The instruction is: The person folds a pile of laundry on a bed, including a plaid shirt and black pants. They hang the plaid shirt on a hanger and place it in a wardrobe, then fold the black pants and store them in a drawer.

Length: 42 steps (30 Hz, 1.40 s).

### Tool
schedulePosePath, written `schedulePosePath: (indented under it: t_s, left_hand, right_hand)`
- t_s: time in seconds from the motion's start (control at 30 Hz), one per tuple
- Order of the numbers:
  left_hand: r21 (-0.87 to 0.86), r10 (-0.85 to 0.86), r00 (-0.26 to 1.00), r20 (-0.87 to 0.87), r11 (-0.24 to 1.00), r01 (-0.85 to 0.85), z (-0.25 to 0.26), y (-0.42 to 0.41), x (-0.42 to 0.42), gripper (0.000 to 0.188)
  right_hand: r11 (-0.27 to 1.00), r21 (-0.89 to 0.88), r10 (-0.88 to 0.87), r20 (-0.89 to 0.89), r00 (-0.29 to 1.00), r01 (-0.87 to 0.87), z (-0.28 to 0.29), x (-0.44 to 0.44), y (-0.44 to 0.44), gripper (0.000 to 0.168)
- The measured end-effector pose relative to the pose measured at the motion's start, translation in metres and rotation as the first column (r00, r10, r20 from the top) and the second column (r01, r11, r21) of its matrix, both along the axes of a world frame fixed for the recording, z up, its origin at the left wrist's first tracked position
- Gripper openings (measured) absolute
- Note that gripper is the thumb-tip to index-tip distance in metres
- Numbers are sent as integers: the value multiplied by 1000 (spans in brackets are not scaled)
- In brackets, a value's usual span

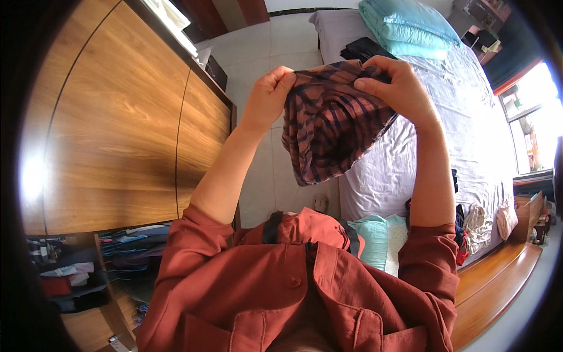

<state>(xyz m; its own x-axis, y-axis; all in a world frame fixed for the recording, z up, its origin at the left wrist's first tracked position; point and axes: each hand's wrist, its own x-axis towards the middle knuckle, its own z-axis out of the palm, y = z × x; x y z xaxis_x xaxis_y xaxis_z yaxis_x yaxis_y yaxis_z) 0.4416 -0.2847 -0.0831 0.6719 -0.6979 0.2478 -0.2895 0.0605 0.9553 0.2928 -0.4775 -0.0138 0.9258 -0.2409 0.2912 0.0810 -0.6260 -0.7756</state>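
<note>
A pink and dark-blue plaid cloth garment hangs in front of me, held up by its top edge. My left hand pinches its upper left corner between thumb and fingers. At the upper right, my right hand grips the same edge, thumb in front. The fabric droops in folds between and below both hands, over the tiled floor and the near side of the bed. What kind of garment it is, I cannot tell.
The bed bears a folded teal quilt, a black cloth and several clothes along its near end. A wooden wardrobe with clothes on its shelves stands on the left. A shoe lies on the floor. A window is at right.
</note>
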Motion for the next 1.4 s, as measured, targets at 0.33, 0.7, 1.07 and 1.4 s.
schedulePosePath:
  t_s: [0.33, 0.7, 1.07, 1.4]
  left_hand:
    - [235, -132, 921, 365, 971, 46, 36, -5, -12, 17]
    - [98, -458, 857, 236, 888, 448, 33, -19, -117, 12]
    - [-141, -479, 854, -202, 877, 459, 41, 129, -171, 20]
    - [-13, -19, 996, -89, 1000, 18, 40, 251, -185, 18]
  right_hand:
    - [980, 134, -158, 95, 983, 145, -41, 16, -37, 18]
    - [693, 597, -263, -313, 913, 404, -282, 72, 79, 15]
    - [697, 687, 100, -379, 920, 207, -316, 107, 52, 18]
    - [631, 745, 714, -450, 536, -215, -243, 87, 167, 23]
